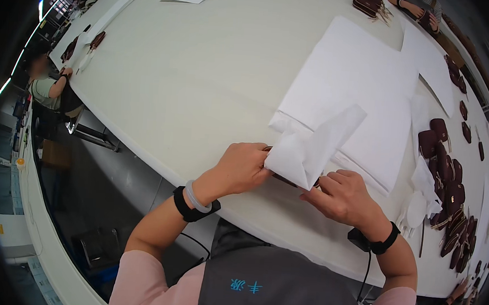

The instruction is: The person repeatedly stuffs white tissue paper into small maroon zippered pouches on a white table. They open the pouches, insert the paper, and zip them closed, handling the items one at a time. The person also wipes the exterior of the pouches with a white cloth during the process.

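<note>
Close to the table's near edge, a small dark red pouch (284, 179) sits between my hands, mostly hidden under a crumpled sheet of white tissue paper (308, 151). My left hand (243, 166) is closed on the pouch's left end, knuckles up, beside the paper. On the other side my right hand (343, 198) has its fingers curled in at the pouch's right end, thumb and forefinger near the paper's lower corner. The paper stands up from the pouch and leans to the right; whether it is tucked inside, I cannot tell.
A wide stack of white sheets (362, 87) lies just beyond my hands. To the right are a pile of dark red pouches (445, 166) and a pair of white gloves (413, 212). Other people work around the white table (193, 75), one seated at the far left (47, 90).
</note>
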`<state>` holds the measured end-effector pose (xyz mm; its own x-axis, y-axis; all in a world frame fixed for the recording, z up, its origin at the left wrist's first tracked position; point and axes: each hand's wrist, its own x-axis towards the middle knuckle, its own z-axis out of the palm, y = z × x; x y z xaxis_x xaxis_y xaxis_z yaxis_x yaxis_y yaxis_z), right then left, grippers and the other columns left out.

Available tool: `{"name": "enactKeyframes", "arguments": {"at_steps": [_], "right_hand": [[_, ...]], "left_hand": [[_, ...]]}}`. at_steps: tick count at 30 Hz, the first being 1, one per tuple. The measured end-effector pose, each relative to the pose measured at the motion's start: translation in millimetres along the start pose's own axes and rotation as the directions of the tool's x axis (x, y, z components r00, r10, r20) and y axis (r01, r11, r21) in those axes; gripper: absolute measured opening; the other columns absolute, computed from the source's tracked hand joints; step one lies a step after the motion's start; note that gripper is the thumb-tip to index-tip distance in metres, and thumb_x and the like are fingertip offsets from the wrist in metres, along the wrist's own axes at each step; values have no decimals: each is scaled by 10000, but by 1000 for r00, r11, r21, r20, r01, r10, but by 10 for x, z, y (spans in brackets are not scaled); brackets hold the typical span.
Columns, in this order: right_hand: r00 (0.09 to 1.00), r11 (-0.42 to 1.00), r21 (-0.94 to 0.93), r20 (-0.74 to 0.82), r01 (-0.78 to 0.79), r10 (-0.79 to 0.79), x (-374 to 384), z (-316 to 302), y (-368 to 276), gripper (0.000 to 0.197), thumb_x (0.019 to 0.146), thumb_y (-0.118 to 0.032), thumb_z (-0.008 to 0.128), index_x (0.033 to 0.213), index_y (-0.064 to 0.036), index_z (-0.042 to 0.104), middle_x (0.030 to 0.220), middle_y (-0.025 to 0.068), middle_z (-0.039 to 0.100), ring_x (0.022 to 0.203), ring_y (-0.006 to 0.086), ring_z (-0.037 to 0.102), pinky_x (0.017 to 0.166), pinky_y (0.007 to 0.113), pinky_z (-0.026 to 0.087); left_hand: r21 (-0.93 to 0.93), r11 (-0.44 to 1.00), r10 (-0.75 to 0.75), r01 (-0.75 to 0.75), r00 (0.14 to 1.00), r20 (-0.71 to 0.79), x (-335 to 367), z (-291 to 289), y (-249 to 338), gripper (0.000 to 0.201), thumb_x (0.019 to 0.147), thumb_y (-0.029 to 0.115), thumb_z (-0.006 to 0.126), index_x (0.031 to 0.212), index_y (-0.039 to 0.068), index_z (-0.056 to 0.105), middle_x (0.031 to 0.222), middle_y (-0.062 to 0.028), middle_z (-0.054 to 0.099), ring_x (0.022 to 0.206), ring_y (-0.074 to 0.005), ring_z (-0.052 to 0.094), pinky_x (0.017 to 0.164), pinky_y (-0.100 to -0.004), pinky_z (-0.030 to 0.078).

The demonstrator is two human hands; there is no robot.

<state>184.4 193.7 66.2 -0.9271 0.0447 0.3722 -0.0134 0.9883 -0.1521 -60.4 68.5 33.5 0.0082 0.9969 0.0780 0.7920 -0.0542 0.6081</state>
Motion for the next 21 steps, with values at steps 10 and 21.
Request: {"name": "enactKeyframes", "arguments": {"at_steps": [10, 21], "right_hand": [[990, 927, 359, -52, -106, 133, -42, -102, 49, 570, 901, -193, 764, 1419, -120, 538, 624, 62, 608, 502, 252, 561, 484, 348, 442], [954, 942, 234, 239, -240, 183, 218, -46, 404, 655, 826, -187, 803, 1426, -241, 547, 803, 17, 708, 571, 204, 622, 503, 321, 456]], "left_hand": [[-195, 979, -66, 60, 998, -23, -113, -18, -82, 349, 1019, 379, 601, 993, 42, 690, 970, -127, 619, 800, -319, 631, 729, -411, 518], [-88, 968, 244, -236, 965, 97, -113, -113, -267, 187, 907, 81, 703, 1088, 53, 666, 1050, -99, 602, 899, -264, 633, 741, -354, 530]]}}
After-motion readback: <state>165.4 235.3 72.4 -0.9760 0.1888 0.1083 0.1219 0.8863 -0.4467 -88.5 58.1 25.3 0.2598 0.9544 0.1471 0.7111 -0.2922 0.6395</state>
